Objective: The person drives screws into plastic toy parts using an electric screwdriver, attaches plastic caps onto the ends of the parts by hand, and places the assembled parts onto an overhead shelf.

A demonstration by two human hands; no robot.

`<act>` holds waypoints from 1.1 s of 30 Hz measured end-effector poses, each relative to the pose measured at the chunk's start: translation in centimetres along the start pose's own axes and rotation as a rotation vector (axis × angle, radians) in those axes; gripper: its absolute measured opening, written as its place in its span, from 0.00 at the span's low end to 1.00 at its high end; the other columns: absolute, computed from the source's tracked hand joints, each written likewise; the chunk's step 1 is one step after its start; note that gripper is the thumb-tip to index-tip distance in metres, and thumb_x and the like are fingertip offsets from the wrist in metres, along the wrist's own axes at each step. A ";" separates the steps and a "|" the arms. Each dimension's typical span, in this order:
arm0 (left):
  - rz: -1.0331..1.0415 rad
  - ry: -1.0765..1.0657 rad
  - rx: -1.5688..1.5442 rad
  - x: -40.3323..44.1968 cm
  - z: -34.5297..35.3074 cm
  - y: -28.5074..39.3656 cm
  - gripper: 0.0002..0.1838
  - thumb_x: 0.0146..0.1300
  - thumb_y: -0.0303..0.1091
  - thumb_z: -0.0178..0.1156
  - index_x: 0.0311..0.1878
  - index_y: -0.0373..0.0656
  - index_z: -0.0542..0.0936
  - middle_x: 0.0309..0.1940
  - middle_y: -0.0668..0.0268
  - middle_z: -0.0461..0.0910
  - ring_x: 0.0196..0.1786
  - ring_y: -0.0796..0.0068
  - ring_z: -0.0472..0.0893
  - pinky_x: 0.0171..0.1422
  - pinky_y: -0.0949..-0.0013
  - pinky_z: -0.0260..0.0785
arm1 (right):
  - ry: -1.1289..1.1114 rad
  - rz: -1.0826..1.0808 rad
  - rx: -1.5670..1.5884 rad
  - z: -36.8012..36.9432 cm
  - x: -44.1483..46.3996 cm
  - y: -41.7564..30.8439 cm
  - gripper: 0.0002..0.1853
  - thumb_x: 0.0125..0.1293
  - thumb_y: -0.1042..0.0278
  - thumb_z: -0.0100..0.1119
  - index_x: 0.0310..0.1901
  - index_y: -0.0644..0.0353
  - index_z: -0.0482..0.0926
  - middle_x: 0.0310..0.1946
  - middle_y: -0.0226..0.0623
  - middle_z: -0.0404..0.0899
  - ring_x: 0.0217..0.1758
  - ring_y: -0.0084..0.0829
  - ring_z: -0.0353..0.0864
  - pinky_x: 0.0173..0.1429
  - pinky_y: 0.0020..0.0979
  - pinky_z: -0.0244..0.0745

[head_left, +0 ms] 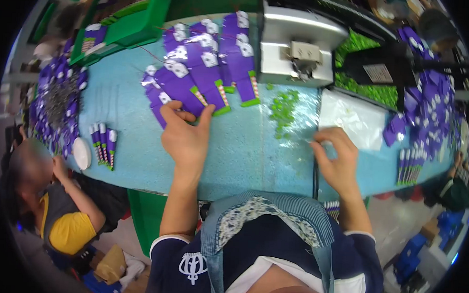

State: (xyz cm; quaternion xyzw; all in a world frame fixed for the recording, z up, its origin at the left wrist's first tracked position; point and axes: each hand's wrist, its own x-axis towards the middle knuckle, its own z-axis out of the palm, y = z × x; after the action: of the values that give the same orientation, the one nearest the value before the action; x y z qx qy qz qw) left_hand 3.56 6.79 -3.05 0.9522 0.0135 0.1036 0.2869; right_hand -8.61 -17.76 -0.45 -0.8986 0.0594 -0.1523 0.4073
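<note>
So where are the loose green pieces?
In the head view, the green pieces lie on the table, right of centre, below the silver machine, near the right hand.

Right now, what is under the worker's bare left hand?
The left hand partly covers flat purple pieces with green ends, lying on a light-blue tabletop. What lies beneath it is hidden.

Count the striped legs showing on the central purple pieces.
3 clearly show: the left leg near the left hand, the middle leg just right of it, and the right leg farthest right. Others may be hidden under overlaps.
</note>
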 end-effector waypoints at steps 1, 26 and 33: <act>-0.057 0.025 -0.072 0.0 0.3 0.0 0.26 0.50 0.38 0.74 0.45 0.40 0.69 0.21 0.66 0.77 0.22 0.69 0.78 0.27 0.67 0.67 | -0.016 0.012 0.028 1.0 0.1 0.1 0.08 0.50 0.82 0.64 0.33 0.63 0.78 0.32 0.41 0.78 0.34 0.38 0.79 0.38 0.31 0.75; 0.025 0.029 0.081 0.4 2.1 3.9 0.38 0.44 0.44 0.76 0.54 0.36 0.69 0.32 0.65 0.75 0.33 0.64 0.77 0.37 0.61 0.70 | -0.006 0.009 0.256 2.8 0.5 0.2 0.10 0.51 0.84 0.64 0.36 0.62 0.84 0.38 0.37 0.78 0.36 0.28 0.81 0.39 0.25 0.76; -0.207 -0.258 -0.826 0.1 1.7 2.4 0.12 0.62 0.28 0.62 0.45 0.34 0.74 0.29 0.69 0.78 0.33 0.84 0.76 0.36 0.78 0.66 | 0.044 0.167 0.698 2.3 0.0 -0.2 0.14 0.55 0.83 0.62 0.45 0.66 0.80 0.40 0.43 0.82 0.41 0.32 0.83 0.44 0.27 0.78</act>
State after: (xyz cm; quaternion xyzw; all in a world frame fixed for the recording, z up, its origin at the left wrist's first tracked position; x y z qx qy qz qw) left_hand 3.92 3.88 -3.10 0.7566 0.0304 -0.0486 0.6514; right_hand -7.92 -16.03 -1.74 -0.6940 0.0860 -0.1489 0.6992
